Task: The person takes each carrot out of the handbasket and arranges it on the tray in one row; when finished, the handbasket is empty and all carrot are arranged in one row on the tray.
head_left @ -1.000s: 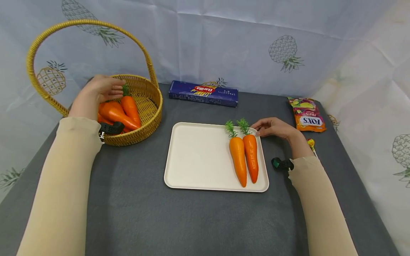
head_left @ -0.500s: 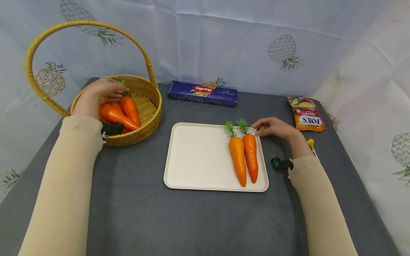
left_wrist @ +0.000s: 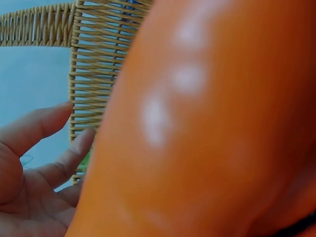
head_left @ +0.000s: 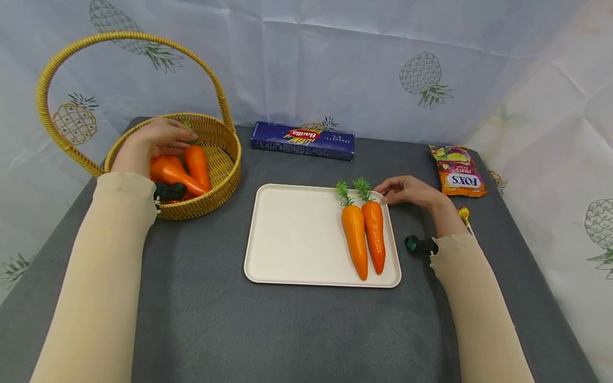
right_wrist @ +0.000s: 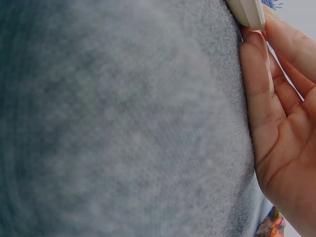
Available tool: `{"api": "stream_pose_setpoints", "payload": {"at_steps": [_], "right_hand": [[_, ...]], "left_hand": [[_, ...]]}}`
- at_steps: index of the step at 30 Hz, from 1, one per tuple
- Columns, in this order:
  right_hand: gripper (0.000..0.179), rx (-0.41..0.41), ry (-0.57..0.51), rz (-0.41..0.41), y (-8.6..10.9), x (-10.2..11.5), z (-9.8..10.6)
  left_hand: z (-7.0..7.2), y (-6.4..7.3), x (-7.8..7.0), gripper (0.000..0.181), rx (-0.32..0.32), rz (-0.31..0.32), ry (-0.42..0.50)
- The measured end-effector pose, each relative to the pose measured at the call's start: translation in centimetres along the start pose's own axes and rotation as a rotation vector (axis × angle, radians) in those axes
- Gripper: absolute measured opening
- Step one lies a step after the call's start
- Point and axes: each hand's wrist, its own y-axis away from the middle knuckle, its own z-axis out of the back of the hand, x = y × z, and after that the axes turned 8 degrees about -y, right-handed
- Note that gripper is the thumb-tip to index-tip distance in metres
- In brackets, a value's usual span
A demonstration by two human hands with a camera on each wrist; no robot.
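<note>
My left hand (head_left: 160, 139) is inside the wicker basket (head_left: 225, 194), fingers over the leafy top of an orange carrot (head_left: 197, 166). In the left wrist view a carrot (left_wrist: 182, 118) fills most of the picture, and the thumb and fingers of that hand are apart, with a bit of green behind them. My right hand (head_left: 409, 190) holds the far right corner of a cream tray (head_left: 292, 234) between thumb and fingers. On the tray's right side lie a lighter orange carrot (head_left: 355, 239) and a darker carrot (head_left: 375, 234), side by side, leaves away from me.
Behind the tray lies a blue spaghetti box (head_left: 303, 140). At the right are a FOX'S candy bag (head_left: 458, 173) and a lollipop (head_left: 464, 214). The basket's tall handle (head_left: 129, 34) arches over my left hand. A pineapple-print cloth (head_left: 325, 64) hangs at the back.
My left hand has shifted slightly right within the basket, and the carrot under its fingers has moved a little with it. The right hand and tray stay as they were.
</note>
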Motion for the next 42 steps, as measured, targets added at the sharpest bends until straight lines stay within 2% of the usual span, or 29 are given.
{"api": "stream_pose_setpoints", "payload": {"at_steps": [3,7,10,19,28,34,42], "right_hand": [[0.042,-0.001,-0.002,-0.002,0.0,0.0,0.0],[0.042,0.001,-0.004,-0.002,0.0,0.0,0.0],[0.041,0.003,-0.005,0.002,0.1,0.0,0.0],[0.043,0.006,-0.013,0.004,0.1,0.0,0.0],[0.041,0.008,0.003,0.025,0.2,0.2,0.0],[0.041,0.015,0.001,0.035,0.2,0.2,0.0],[0.043,0.012,-0.005,0.043,0.1,0.0,0.1]], "left_hand": [[-0.1,-0.3,-0.1,0.037,0.024,-0.024,-0.043],[-0.5,-0.5,-0.1,0.061,0.028,-0.028,-0.104],[-0.8,-0.6,-0.2,0.068,0.029,-0.023,-0.137],[-1.3,-0.6,-0.2,0.067,0.093,-0.033,-0.163],[-1.5,-1.0,-0.2,0.073,0.146,-0.016,-0.235],[-1.7,-1.1,-0.3,0.074,0.139,-0.018,-0.251],[-1.7,-1.3,-0.3,0.077,0.184,-0.030,-0.272]]}}
